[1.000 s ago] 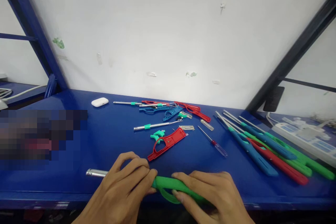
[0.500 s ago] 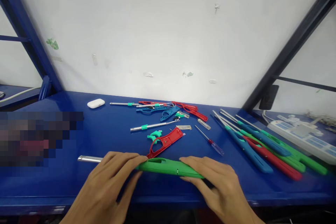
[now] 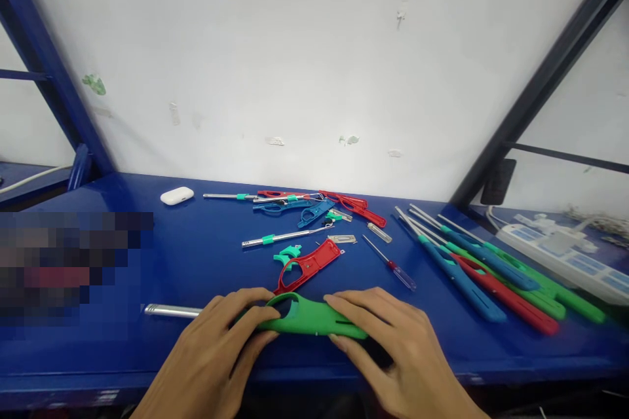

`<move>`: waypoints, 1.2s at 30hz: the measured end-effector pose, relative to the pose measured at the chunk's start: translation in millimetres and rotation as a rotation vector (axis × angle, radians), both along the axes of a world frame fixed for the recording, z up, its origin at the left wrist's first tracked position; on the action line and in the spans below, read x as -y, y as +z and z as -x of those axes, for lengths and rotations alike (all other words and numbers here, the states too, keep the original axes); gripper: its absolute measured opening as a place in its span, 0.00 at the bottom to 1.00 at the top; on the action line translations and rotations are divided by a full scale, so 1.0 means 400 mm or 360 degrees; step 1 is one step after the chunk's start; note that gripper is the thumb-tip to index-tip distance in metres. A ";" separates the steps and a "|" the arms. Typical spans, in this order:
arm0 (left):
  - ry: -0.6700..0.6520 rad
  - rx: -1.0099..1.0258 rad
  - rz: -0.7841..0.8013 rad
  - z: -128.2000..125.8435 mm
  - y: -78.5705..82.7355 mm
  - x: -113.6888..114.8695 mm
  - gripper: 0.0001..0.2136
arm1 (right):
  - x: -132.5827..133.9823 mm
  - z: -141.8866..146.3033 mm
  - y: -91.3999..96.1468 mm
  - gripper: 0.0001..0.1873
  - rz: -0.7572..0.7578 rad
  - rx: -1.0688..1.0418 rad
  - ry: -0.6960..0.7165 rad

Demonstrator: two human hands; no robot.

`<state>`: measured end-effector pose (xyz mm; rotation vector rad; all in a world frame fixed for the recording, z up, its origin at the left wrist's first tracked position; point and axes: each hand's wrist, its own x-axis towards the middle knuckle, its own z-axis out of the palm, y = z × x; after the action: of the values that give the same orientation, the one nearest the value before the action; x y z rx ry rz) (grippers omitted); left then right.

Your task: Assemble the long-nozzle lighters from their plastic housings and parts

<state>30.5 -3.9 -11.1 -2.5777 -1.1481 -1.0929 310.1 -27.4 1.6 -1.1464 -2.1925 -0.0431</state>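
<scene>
Between both hands, near the table's front edge, lies a green long-necked lighter (image 3: 314, 319). Its metal tube (image 3: 171, 311) points left, and its trigger opening faces up toward me. My left hand (image 3: 211, 347) is closed around the neck end beside the trigger opening. My right hand (image 3: 393, 340) grips the handle's right end between thumb and fingers. Just behind the lighter is an open red lighter shell half (image 3: 314, 265), with green trigger pieces (image 3: 287, 255) by its loop. Parts of the lighter are covered by my fingers.
Farther back are a loose metal tube (image 3: 280, 237), red and blue shell halves (image 3: 314, 211) and clear fuel tanks (image 3: 379, 233). A screwdriver (image 3: 400, 273) lies right of centre. Several whole lighters (image 3: 501, 288) fan out at right, near a power strip (image 3: 584, 258). A white case (image 3: 177, 196) sits back left.
The green lighter has been rolled in my hands, so its side and trigger opening show more. Both hands have shifted slightly with it and still hold it.
</scene>
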 end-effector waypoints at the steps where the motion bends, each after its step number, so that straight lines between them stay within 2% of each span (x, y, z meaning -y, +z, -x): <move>1: 0.0006 0.0004 0.0011 0.001 -0.003 0.001 0.10 | 0.000 0.000 0.002 0.19 0.0039 -0.0012 -0.0007; 5: 0.0054 0.0069 0.0062 -0.003 -0.009 0.007 0.08 | -0.005 -0.002 0.006 0.21 0.0188 -0.0077 0.0013; 8: 0.0131 0.0050 0.0089 -0.005 -0.013 0.009 0.15 | -0.008 -0.002 0.008 0.21 0.0294 -0.0081 0.0030; 12: 0.0094 -0.0058 0.0133 -0.003 -0.019 0.010 0.21 | -0.005 0.001 0.011 0.18 0.0422 -0.0063 0.0016; 19: -0.0049 0.0182 0.0275 -0.013 -0.009 0.028 0.11 | -0.007 0.000 0.015 0.11 0.0397 -0.0276 0.0115; 26: -0.0190 0.0234 0.0062 -0.023 0.001 0.018 0.10 | -0.006 0.005 0.023 0.09 0.0492 -0.0309 0.0109; 31: -0.0272 0.0124 -0.0022 -0.020 0.011 0.018 0.15 | -0.004 0.006 0.022 0.15 0.0403 -0.0192 0.0121; 33: -0.0248 0.0115 0.0006 -0.021 0.010 0.026 0.15 | -0.004 0.007 0.016 0.16 0.0329 -0.0125 0.0135; 36: -0.0152 0.0074 0.0039 -0.029 0.008 0.038 0.11 | -0.001 0.011 0.008 0.12 0.0185 -0.0115 0.0168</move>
<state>41.9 -19.1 -7.8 -2.6645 -1.0642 -1.1713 305.6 -27.0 4.9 -1.0758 -2.2114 0.1707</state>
